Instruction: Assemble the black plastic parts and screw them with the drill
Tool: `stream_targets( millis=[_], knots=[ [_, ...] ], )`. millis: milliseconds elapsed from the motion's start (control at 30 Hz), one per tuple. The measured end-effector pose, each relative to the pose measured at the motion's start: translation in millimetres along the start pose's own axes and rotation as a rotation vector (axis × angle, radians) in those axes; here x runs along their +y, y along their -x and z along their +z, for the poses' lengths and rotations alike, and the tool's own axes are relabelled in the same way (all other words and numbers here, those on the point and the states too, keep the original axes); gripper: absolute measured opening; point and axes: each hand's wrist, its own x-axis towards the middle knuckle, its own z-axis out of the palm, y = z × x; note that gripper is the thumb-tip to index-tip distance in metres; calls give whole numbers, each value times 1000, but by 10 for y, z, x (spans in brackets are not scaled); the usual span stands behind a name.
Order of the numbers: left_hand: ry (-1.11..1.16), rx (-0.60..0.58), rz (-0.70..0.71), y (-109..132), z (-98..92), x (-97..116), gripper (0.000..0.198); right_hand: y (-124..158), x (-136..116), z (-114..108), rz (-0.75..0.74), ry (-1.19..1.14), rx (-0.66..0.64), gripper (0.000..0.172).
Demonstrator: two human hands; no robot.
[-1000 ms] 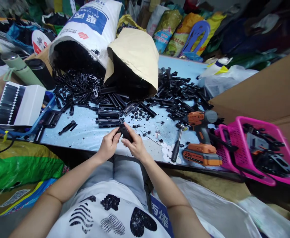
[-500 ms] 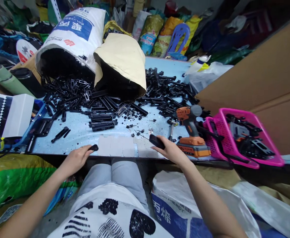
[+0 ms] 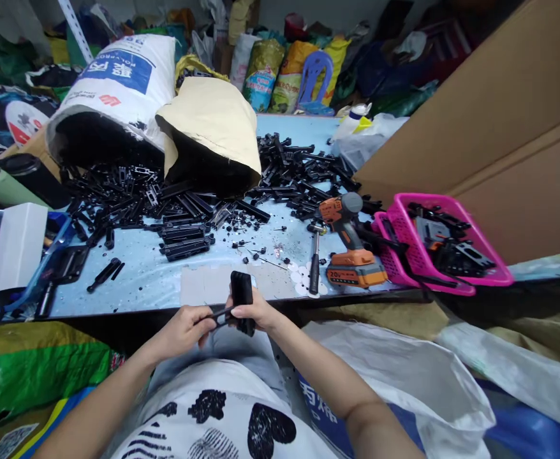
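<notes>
Close to the table's front edge, my left hand (image 3: 189,328) pinches a thin flat black part (image 3: 220,313) with an opening in it. My right hand (image 3: 256,310) is closed around a thicker black block-like part (image 3: 242,293), held upright. The two parts meet or overlap between my hands, just above my lap. Behind them lies a strip of pale cardboard (image 3: 198,284) on the blue table (image 3: 136,280). A hammer (image 3: 314,264) and an orange cordless drill (image 3: 351,239) rest to the right of my hands.
Heaps of black parts (image 3: 299,169) spread before a white sack (image 3: 131,83) and a beige sack (image 3: 217,118). A pink basket (image 3: 493,258) holds more parts on the right, beside a cardboard wall (image 3: 476,134). A blue tray (image 3: 62,239) stands left.
Both hands have come together in front of my body, from being apart at the table edge. The black parts they hold now meet. The view has shifted slightly right.
</notes>
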Motion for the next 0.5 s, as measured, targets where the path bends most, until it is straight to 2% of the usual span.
stream_targets(
  millis=[67, 100, 133, 267, 333, 400, 433, 500],
  knots=[
    [110, -90, 43, -2, 14, -18, 53, 41, 19, -7, 9, -77, -52, 56],
    [114, -96, 42, -15, 33, -24, 53, 58, 29, -5, -9, -64, -45, 57],
    [75, -57, 28, -38, 56, -30, 51, 76, 36, -2, -46, -6, -7, 56],
    [-214, 286, -27, -194, 174, -84, 39, 221, 6, -20, -269, 455, 266, 44],
    [-234, 337, 1, -282, 218, -135, 34, 374, -115, -135, -368, 684, 371, 41],
    [-213, 330, 60, -346, 224, -194, 44, 591, -384, -413, -482, 885, 591, 40],
    [-212, 331, 81, -363, 210, -226, 49, 717, -582, -625, -550, 969, 785, 38],
    [-234, 337, 84, -371, 152, -294, 50, 975, -1075, -1171, -650, 1090, 1278, 42]
  ],
)
